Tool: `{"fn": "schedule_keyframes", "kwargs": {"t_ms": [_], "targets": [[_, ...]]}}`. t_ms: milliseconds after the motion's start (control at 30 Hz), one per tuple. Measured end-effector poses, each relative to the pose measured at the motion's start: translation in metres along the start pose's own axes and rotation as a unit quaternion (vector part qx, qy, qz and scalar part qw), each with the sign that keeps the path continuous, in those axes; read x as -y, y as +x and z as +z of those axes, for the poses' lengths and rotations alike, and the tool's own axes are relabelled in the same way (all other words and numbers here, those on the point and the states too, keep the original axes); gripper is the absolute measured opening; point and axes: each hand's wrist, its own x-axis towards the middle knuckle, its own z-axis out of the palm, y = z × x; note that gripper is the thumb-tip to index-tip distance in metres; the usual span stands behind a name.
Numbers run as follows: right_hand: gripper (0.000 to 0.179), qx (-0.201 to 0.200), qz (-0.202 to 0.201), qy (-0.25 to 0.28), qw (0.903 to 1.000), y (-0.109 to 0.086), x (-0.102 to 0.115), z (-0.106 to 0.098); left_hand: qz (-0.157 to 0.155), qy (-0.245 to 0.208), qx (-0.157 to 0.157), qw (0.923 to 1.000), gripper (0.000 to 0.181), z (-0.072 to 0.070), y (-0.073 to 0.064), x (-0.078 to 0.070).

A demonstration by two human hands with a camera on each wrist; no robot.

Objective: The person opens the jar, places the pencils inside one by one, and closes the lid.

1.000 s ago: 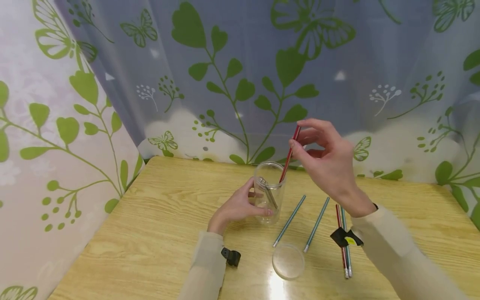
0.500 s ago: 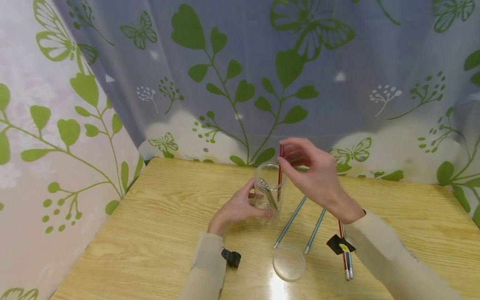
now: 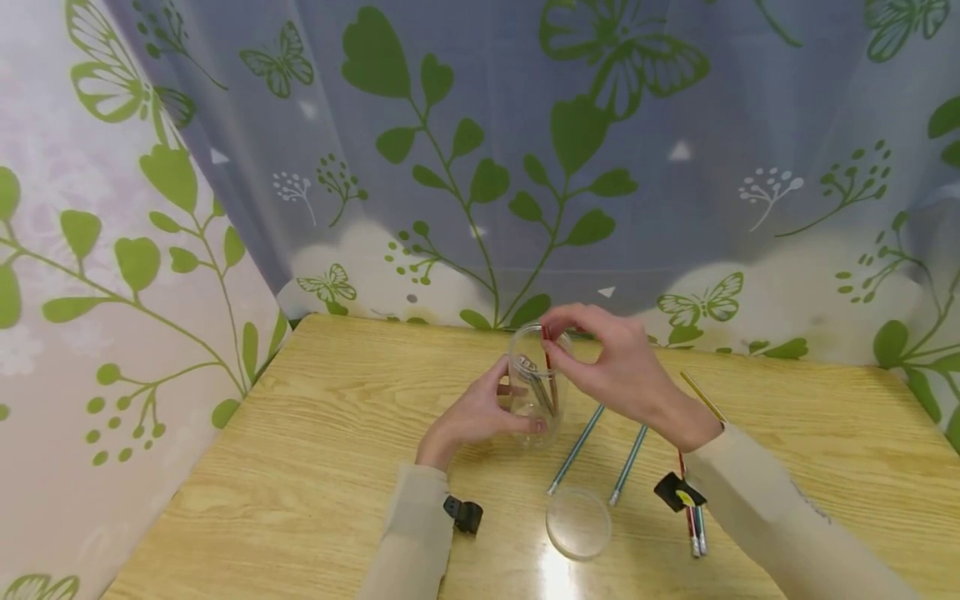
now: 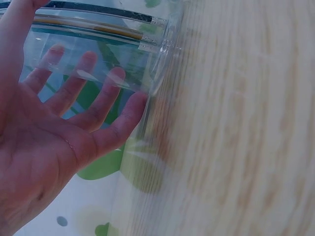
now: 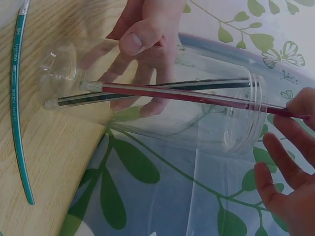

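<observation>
A clear plastic jar (image 3: 537, 372) stands upright on the wooden table. My left hand (image 3: 480, 410) grips its side, thumb in front and fingers around the back. Inside the jar lean several pencils; the left wrist view shows a dark pencil (image 4: 108, 13), a yellow pencil (image 4: 93, 28) and a green pencil (image 4: 88, 37). My right hand (image 3: 611, 367) is at the jar's mouth, pinching the upper end of a red pencil (image 5: 182, 95) between thumb and fingers. Most of that pencil is within the jar, its eraser end pointing down and above the bottom.
Right of the jar lie two teal pencils (image 3: 576, 450), with a round clear lid (image 3: 578, 523) nearer the front. Partly beneath the right forearm are red and teal pencils (image 3: 697, 537) and a yellow pencil (image 3: 702, 396). A leaf-patterned curtain (image 3: 480, 250) hangs behind the table.
My right hand has moved left and down, bringing the red pencil from the rim to deep inside the jar and more upright. The left hand and jar have stayed in place.
</observation>
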Motion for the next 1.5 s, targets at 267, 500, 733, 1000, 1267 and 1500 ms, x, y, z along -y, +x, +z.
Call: {"fn": "schedule_keyframes", "kwargs": {"t_ms": [267,500,733,1000,1267,1500], "targets": [[0.018,0.058,-0.016,-0.033,0.9976,-0.002,-0.002,0.005,0.0,-0.005,0.003,1.0,0.093,0.0,-0.001,0.002],[0.016,0.081,-0.03,-0.056,0.9947,-0.001,-0.003,0.009,0.006,-0.005,0.001,1.0,0.088,-0.001,0.0,0.002],[0.013,0.124,0.001,-0.047,0.9911,-0.001,-0.002,0.009,0.007,0.008,-0.003,0.9999,0.084,-0.001,-0.001,0.002],[0.023,0.163,0.021,-0.038,0.9857,-0.004,0.0,0.01,0.014,-0.003,0.007,0.9999,0.091,-0.001,-0.001,0.003],[0.033,0.163,0.046,-0.025,0.9852,-0.006,0.002,0.006,0.008,0.001,0.005,1.0,0.091,-0.001,0.0,0.002],[0.029,0.122,0.065,-0.014,0.9902,-0.009,-0.002,-0.005,0.004,0.012,-0.006,0.9999,0.086,-0.001,0.0,0.002]]}}
